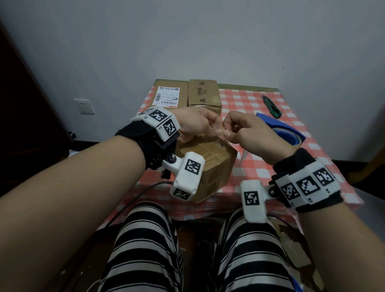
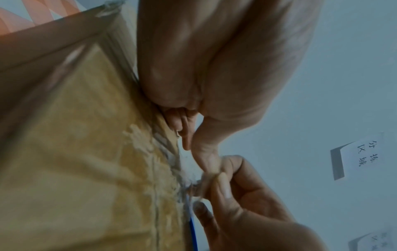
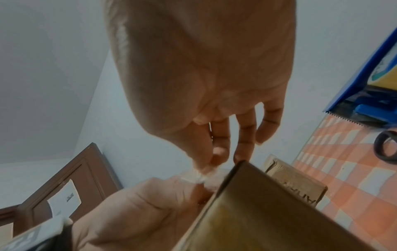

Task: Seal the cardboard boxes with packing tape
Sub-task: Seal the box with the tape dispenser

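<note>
A small cardboard box (image 1: 208, 166) sits at the near edge of a checked bench (image 1: 262, 170). Above its far top edge, the left hand (image 1: 194, 124) and right hand (image 1: 248, 131) both pinch a crumpled scrap of clear tape (image 3: 196, 176) between thumb and fingertips. Right of the box lies a blue tape dispenser (image 1: 281, 131). The sticky scrap may cling to the fingers or tear.

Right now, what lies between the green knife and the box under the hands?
In the head view, the blue tape dispenser lies between the green knife and the box.
</note>
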